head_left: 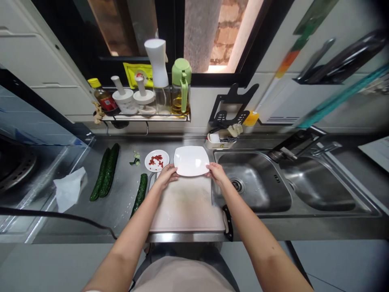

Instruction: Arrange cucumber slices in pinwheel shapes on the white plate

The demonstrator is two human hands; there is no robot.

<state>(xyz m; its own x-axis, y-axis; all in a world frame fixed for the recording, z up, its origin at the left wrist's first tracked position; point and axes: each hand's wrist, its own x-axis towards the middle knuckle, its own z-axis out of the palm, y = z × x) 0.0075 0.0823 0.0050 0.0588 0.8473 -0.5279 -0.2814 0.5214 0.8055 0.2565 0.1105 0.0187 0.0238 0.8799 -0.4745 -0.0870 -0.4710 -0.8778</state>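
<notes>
Both hands hold a white square plate [191,160] at the far end of a pale cutting board [187,205]. My left hand [166,175] grips the plate's left edge and my right hand [216,172] grips its right edge, fingers curled on the rim. The plate is bare. A small round dish with chopped red chili [157,160] sits just left of the plate. A single cucumber [139,193] lies along the board's left side.
Two more cucumbers [105,172] lie further left beside a crumpled white cloth [69,187]. A double steel sink [252,184] is right of the board. A knife handle [228,223] shows at the board's right corner. Bottles stand on a shelf [146,117] behind.
</notes>
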